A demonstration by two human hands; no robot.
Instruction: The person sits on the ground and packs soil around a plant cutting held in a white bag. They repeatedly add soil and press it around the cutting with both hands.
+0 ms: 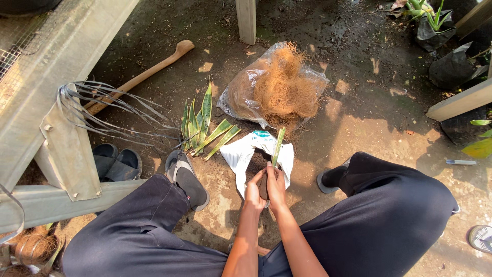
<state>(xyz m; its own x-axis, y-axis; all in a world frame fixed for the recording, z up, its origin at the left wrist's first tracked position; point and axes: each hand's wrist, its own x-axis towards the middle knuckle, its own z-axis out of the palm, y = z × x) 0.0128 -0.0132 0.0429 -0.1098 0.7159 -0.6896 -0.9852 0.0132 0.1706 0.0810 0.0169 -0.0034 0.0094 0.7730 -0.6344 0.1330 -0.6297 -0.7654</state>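
The left hand [253, 191] and right hand [277, 185] close together around a small dark object [264, 185], mostly hidden by the fingers; a green leaf cutting [278, 146] rises from it. Behind lies an open white bag [241, 154]. A clear plastic bag [241, 90] holds brown fibre [284, 84].

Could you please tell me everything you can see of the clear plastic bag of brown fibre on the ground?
The clear plastic bag lies on its side on the dark soil, beyond the person's hands, below a pale post. Its film is crinkled and glossy, catching sunlight. It is open toward the right, and a tangled mass of orange-brown, hair-like fibre bulges out of it and spreads over the mouth. Its lower edge lies right by a white bag; whether they touch I cannot tell. No hand touches it.
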